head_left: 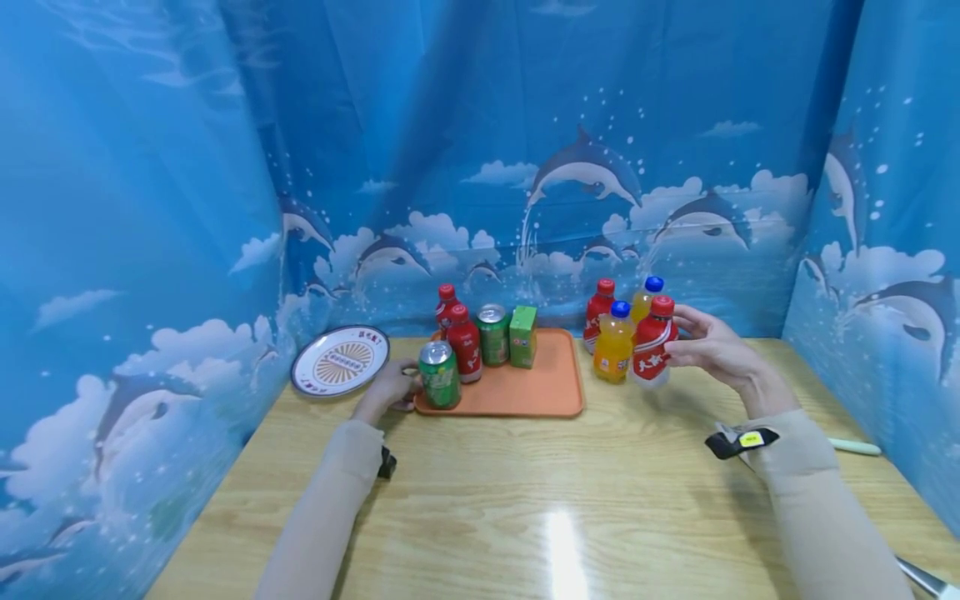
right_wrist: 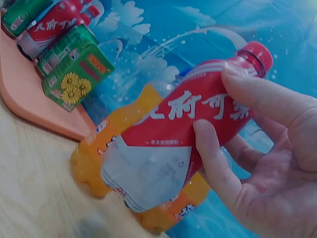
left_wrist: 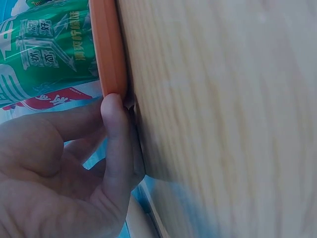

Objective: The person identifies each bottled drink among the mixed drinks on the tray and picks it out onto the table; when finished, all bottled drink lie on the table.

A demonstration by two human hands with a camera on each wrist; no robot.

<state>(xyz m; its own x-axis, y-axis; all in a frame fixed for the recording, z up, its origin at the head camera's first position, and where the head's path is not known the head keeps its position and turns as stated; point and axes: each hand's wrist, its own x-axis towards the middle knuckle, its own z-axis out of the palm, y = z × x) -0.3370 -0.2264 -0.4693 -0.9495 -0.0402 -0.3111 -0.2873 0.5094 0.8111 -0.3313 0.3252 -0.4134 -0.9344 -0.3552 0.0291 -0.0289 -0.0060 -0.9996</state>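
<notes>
My left hand (head_left: 392, 387) pinches the left rim of the orange tray (head_left: 543, 392); in the left wrist view the thumb presses on the tray's edge (left_wrist: 108, 49) beside a green can (left_wrist: 49, 54). The tray holds green cans (head_left: 440, 379), two red bottles (head_left: 465, 346) and a green carton (head_left: 522, 337) in its left and middle part. My right hand (head_left: 712, 348) grips a red-capped bottle (head_left: 651, 346), seen large in the right wrist view (right_wrist: 168, 134). Whether its base touches the table cannot be told.
Left of the tray a patterned plate (head_left: 341, 361) leans near the curtain. Two orange drink bottles (head_left: 613, 346) and another red bottle (head_left: 597, 312) stand right of the tray. A pale green handle (head_left: 855, 447) lies at the right, with a metal utensil (head_left: 922, 575) nearer the front.
</notes>
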